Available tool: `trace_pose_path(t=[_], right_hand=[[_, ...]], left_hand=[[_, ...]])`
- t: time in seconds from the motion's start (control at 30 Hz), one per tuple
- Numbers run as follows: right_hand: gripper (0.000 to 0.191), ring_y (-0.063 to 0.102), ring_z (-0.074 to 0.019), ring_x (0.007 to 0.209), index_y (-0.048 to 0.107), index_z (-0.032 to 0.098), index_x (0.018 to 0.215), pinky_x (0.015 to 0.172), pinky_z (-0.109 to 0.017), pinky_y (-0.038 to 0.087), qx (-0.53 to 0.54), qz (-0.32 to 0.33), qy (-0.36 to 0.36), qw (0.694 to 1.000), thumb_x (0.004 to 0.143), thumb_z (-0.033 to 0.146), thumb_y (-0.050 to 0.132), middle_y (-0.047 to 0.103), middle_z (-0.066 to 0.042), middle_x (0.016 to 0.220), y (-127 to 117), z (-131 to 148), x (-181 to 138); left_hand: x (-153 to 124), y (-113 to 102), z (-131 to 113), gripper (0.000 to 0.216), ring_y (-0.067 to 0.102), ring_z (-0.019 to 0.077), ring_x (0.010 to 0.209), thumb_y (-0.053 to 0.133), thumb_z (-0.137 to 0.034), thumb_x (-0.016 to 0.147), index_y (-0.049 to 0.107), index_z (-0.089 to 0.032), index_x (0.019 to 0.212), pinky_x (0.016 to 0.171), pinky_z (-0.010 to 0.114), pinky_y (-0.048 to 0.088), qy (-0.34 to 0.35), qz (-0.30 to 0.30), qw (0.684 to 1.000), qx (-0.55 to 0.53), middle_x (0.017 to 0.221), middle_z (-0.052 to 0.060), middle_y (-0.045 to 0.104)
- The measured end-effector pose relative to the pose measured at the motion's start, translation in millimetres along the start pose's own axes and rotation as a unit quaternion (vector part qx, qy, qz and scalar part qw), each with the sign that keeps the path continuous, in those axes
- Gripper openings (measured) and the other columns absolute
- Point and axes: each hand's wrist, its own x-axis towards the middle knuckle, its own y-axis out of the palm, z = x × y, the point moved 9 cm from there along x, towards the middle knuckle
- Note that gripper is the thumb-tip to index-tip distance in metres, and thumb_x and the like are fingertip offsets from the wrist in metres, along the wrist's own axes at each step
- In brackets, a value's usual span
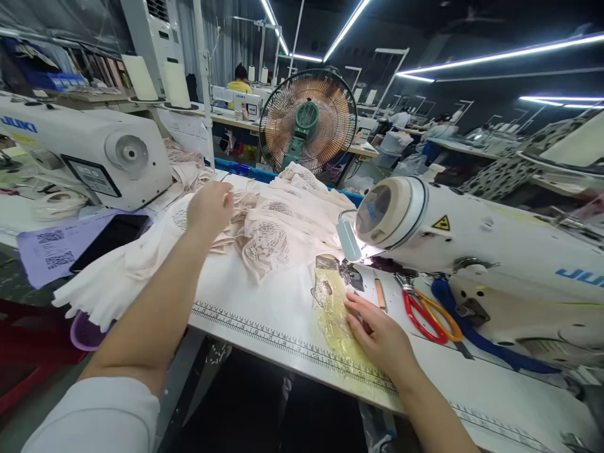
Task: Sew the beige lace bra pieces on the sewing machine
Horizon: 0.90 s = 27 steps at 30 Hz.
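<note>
Can't tell grip of left hand (211,211), curled at cream lace pieces (267,242) heaped on desk (226,284) before green fan (307,117). Likely snag-prone: handle by plain edges, not openwork. With right hand (381,336), fingers loosely apart on yellow film (334,321), press only lightly to avoid wrinkling.

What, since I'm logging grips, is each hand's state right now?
Left hand: fingers curled by the pale garments; whether it holds any cannot be told.
Right hand: open, fingers loosely bent at the yellow film; nothing visibly held.
</note>
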Motion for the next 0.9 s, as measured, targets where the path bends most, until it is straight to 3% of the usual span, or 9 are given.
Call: trace_pose_path(t=[0.1, 0.2, 0.3, 0.43, 0.6, 0.7, 0.77, 0.83, 0.9], right_hand=[[0.033, 0.065, -0.0244, 0.101, 0.066, 0.026, 0.107, 0.065, -0.034, 0.058, 0.011, 0.007, 0.000, 1.000, 0.089, 0.039, 0.041, 0.060, -0.004, 0.128, 2, -4, -1], [0.032, 0.065, -0.0248, 0.102, 0.067, 0.027, 0.105, 0.064, -0.033, 0.058, 0.029, 0.003, -0.007, 1.000, 0.088, 0.040, 0.043, 0.061, -0.003, 0.127, 3, -7, 0], [0.031, 0.064, -0.0254, 0.105, 0.067, 0.026, 0.104, 0.068, -0.035, 0.059, 0.038, -0.007, -0.017, 0.999, 0.088, 0.040, 0.045, 0.062, -0.004, 0.125, 2, -6, -1], [0.030, 0.066, -0.0244, 0.099, 0.068, 0.026, 0.103, 0.065, -0.035, 0.059, 0.049, -0.013, -0.029, 0.998, 0.087, 0.039, 0.046, 0.063, -0.004, 0.123, 0, -4, -3], [0.027, 0.068, -0.0246, 0.093, 0.069, 0.026, 0.099, 0.063, -0.035, 0.059, 0.067, -0.024, -0.036, 0.997, 0.087, 0.039, 0.048, 0.065, -0.005, 0.121, -5, -5, -3], [0.029, 0.068, -0.0248, 0.090, 0.070, 0.026, 0.097, 0.059, -0.033, 0.059, 0.119, -0.033, -0.017, 0.992, 0.087, 0.042, 0.048, 0.067, -0.006, 0.117, -11, -3, -5], [0.031, 0.067, -0.0251, 0.094, 0.069, 0.027, 0.100, 0.062, -0.032, 0.059, 0.168, -0.048, -0.009, 0.985, 0.087, 0.045, 0.047, 0.066, -0.007, 0.117, -16, 5, -14], [0.036, 0.064, -0.0258, 0.101, 0.066, 0.028, 0.110, 0.072, -0.034, 0.058, 0.224, -0.042, -0.034, 0.973, 0.087, 0.049, 0.047, 0.065, -0.007, 0.120, -14, 22, -29], [0.045, 0.063, -0.0275, 0.105, 0.059, 0.032, 0.122, 0.082, -0.039, 0.055, 0.264, -0.017, -0.081, 0.961, 0.085, 0.055, 0.047, 0.064, -0.006, 0.121, -7, 40, -49]], left_hand=[[8, 8, 76, 0.049, 0.049, 0.0372, 0.117, 0.052, -0.037, 0.084, 0.054, -0.009, 0.124, 0.094, 0.045, 0.041, -0.133, 0.070, 0.985, 0.083, 0.125, 0.021, 0.054], [4, 17, 126, 0.048, 0.053, 0.0349, 0.115, 0.055, -0.040, 0.082, 0.056, -0.011, 0.121, 0.094, 0.041, 0.042, -0.196, 0.132, 0.968, 0.079, 0.124, 0.020, 0.056], [0, 14, 147, 0.044, 0.053, 0.0336, 0.114, 0.057, -0.035, 0.081, 0.057, -0.011, 0.118, 0.094, 0.040, 0.042, -0.221, 0.127, 0.964, 0.073, 0.124, 0.020, 0.056], [-3, 10, 151, 0.034, 0.054, 0.0353, 0.112, 0.064, -0.028, 0.072, 0.064, -0.011, 0.101, 0.092, 0.041, 0.043, -0.255, 0.134, 0.957, 0.030, 0.117, 0.021, 0.061], [-9, -18, 127, 0.033, 0.057, 0.0375, 0.105, 0.064, -0.029, 0.070, 0.062, -0.009, 0.097, 0.087, 0.047, 0.045, -0.270, 0.093, 0.956, -0.069, 0.102, 0.020, 0.066], [-33, -34, 90, 0.039, 0.062, 0.0331, 0.098, 0.052, -0.037, 0.081, 0.060, -0.010, 0.107, 0.080, 0.045, 0.050, -0.250, 0.075, 0.954, -0.150, 0.096, 0.016, 0.068], [-65, -36, 55, 0.042, 0.065, 0.0289, 0.091, 0.045, -0.043, 0.085, 0.060, -0.013, 0.110, 0.076, 0.042, 0.053, -0.220, 0.090, 0.940, -0.246, 0.091, 0.012, 0.069], [-107, -31, 4, 0.052, 0.064, 0.0319, 0.094, 0.054, -0.051, 0.078, 0.060, -0.012, 0.112, 0.079, 0.045, 0.053, -0.158, 0.130, 0.833, -0.514, 0.096, 0.014, 0.069], [-155, -31, -51, 0.060, 0.064, 0.0343, 0.095, 0.073, -0.053, 0.062, 0.063, -0.015, 0.108, 0.081, 0.046, 0.053, -0.103, 0.206, 0.711, -0.665, 0.095, 0.013, 0.070]])
